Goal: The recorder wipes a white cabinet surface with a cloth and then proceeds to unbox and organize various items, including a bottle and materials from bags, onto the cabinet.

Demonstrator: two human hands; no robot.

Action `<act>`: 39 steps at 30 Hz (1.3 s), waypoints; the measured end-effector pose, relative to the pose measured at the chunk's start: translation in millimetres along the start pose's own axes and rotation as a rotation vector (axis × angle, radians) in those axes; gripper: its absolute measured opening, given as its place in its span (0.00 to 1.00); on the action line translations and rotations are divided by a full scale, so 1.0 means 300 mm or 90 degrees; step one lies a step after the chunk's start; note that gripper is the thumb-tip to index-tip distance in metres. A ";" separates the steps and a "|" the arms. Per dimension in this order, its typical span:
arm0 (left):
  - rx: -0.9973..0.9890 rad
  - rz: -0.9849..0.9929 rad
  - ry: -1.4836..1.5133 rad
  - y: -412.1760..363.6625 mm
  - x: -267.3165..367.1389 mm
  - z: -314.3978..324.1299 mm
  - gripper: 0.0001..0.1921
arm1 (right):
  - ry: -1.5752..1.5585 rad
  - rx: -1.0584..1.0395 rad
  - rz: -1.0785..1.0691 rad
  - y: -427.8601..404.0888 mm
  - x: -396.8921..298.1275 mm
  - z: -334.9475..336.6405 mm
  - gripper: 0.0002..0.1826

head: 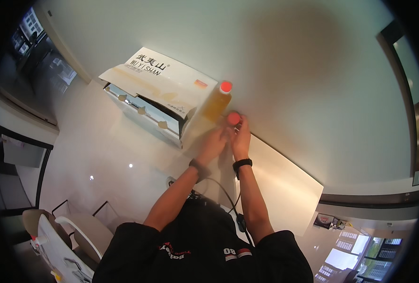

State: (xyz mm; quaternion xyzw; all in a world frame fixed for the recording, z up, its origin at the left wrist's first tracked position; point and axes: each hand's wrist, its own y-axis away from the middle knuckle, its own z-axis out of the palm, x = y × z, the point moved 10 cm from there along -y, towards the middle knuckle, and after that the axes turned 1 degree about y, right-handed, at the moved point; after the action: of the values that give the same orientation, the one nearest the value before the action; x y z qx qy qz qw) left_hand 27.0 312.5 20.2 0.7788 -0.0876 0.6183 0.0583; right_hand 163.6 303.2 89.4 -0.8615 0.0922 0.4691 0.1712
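Note:
My right hand (242,139) has its fingers around the side of a red-capped bottle (233,118), most of whose body is hidden below the cap. Close against it from the left is my left hand (213,145), its fingertips blurred near the bottle and my right thumb. Whether those left fingers grip the bottle cannot be made out. A second bottle (216,106), with amber liquid and a red cap, stands just beyond, beside the right end of a white printed carton (170,85). Both wrists wear black bands.
A white rectangular top (280,180) lies along the pale wall (301,116) at right. A black cable with an inline unit (241,223) hangs by my right forearm. Chairs (85,230) and a white table (59,244) stand at lower left. The carton's front has a gap under its lid.

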 end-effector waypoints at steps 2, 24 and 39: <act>-0.010 0.015 0.035 -0.004 -0.025 0.020 0.23 | 0.024 -0.002 0.015 -0.010 -0.012 0.008 0.32; 0.063 -0.225 -0.017 0.865 0.050 -0.754 0.24 | 0.005 -0.489 -0.002 0.550 -0.333 -0.035 0.10; -0.184 -0.392 -0.002 1.748 -0.396 -0.730 0.34 | 0.380 -0.900 0.016 1.286 0.238 0.623 0.20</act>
State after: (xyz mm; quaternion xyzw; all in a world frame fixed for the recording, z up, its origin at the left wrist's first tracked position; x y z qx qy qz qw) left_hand -317.3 -148.9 -54.5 0.7533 0.0648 0.5520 0.3517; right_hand -66.2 18.0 -144.7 -0.8551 -0.1778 0.1662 -0.4577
